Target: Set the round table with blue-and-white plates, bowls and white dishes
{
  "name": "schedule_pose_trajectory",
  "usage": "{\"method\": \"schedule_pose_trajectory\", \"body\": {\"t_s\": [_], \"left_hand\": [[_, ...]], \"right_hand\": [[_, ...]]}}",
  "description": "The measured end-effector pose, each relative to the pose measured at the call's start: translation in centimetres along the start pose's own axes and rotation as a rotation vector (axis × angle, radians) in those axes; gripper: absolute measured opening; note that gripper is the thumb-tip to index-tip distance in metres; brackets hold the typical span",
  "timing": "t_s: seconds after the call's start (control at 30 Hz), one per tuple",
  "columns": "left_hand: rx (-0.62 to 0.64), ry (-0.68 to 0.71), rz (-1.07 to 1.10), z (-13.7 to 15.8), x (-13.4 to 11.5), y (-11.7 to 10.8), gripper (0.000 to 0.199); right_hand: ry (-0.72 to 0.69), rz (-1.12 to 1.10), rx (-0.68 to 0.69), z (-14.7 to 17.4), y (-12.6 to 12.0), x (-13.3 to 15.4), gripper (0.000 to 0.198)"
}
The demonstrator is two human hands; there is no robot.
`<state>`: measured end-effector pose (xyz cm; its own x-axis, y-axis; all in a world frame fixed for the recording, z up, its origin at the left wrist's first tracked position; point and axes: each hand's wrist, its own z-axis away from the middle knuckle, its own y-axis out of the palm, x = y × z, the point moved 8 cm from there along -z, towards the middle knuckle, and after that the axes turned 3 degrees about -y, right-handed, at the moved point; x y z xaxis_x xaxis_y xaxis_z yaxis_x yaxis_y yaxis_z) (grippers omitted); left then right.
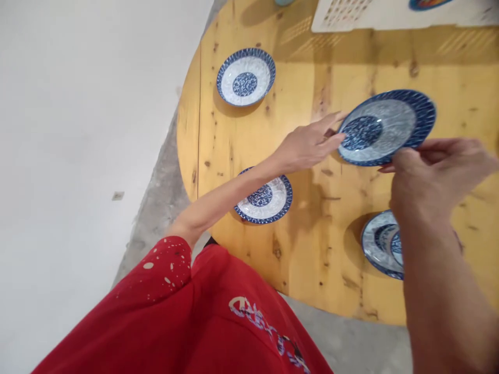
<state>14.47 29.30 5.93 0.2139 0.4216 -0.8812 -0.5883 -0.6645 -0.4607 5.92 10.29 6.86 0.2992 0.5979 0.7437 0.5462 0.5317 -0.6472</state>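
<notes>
Head camera: I'm gripping the tilted blue-patterned plate (385,127) with both hands, left hand (307,145) and right hand (436,171) pinching opposite rims, above the wooden table (312,234).

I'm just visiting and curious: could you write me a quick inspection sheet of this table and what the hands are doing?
Surface: round knotty yellow wooden table, partly in shadow.
Job's things: large blue-and-white patterned ceramic plate, held tilted above the table by both hands.
Clutter: three similar smaller plates lie flat: far one, near one, one partly hidden by the right forearm; white perforated mat at the far edge.
Grippers: left hand fingertips on the plate's left rim; right hand grips its near rim.
Cables: nothing seen.
Surroundings: grey concrete floor, pale wall, red printed garment.
</notes>
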Motion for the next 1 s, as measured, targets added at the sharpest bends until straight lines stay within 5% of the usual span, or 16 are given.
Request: {"method": "schedule_pose_trajectory", "body": {"t_s": [0.23,0.43,1.0], "left_hand": [[0.085,-0.060,-0.130,9.5,4.3,-4.1,0.032],[0.225,-0.094,-0.195,12.1,7.5,-4.1,0.030],[0.240,-0.069,-0.204,11.3,10.9,-3.3,0.020]], "right_hand": [[0.278,-0.135,0.235,11.8,4.7,1.2,0.014],[0.372,-0.173,0.305,18.7,7.8,0.3,0.016],[0.426,-0.121,0.235,22.9,9.3,-0.4,0.026]]}}
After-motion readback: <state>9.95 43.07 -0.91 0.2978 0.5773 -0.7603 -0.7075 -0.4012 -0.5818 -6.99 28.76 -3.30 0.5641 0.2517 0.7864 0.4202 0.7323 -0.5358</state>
